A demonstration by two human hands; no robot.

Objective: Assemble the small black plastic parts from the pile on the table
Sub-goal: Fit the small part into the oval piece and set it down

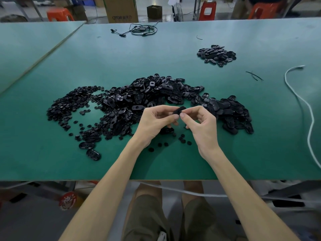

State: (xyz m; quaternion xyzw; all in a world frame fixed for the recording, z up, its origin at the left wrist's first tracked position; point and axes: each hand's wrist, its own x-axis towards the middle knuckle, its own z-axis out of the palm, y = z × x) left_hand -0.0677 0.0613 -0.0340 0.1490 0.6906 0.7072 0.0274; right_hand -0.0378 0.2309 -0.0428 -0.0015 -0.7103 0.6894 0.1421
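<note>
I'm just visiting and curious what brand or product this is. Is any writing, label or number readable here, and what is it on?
"QTOR" (roughly; the characters after it are too blurred to read): printed on the cardboard box beyond the table.
On the round red sticker under the table: a cartoon figure, any text too small to read.
On the black parts in the pile: no readable markings.

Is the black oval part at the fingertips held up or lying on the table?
Held up: the left hand and right hand pinch the small black oval plastic part above the green table.
</note>
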